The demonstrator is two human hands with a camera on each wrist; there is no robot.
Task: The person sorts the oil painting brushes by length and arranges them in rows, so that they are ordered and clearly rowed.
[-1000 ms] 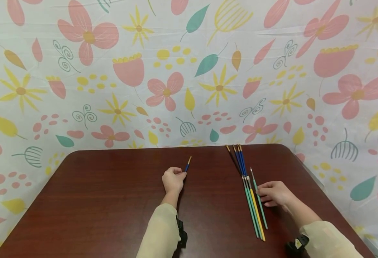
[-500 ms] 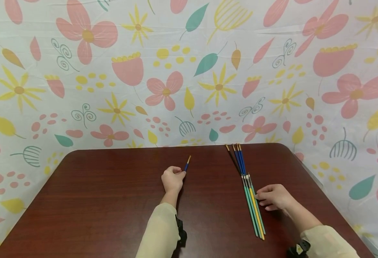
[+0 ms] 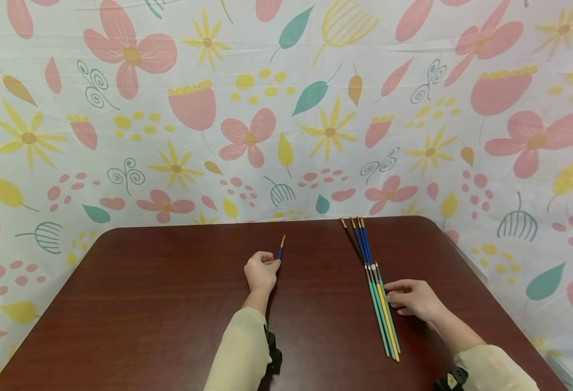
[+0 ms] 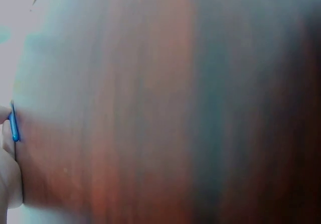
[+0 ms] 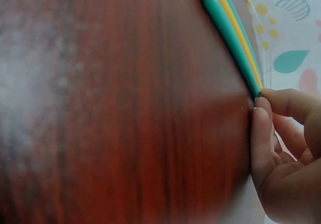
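Observation:
In the head view my left hand (image 3: pixel 261 271) pinches a blue paintbrush (image 3: pixel 279 252), its bristles pointing away toward the far edge. The left wrist view catches only the blue handle (image 4: pixel 14 126) and part of the fingers at its left border. My right hand (image 3: pixel 413 300) has thumb and forefinger on a green paintbrush (image 3: pixel 396 335), the rightmost of a row. Beside that brush lie a yellow paintbrush (image 3: pixel 389 327) and more green paintbrushes (image 3: pixel 379 317). In the right wrist view, the pinching fingertips meet the green brush (image 5: pixel 228 30) close to the yellow one.
Beyond the row, several blue paintbrushes (image 3: pixel 365 244) and a dark paintbrush (image 3: pixel 352 242) lie near the far edge of the brown table (image 3: pixel 159 304). A floral cloth (image 3: pixel 262 81) hangs behind the table and along its right side.
The right hand has brought the green paintbrush leftward and slightly nearer, from apart to alongside the row. The left hand stays put; its blue paintbrush now tilts a little more upright.

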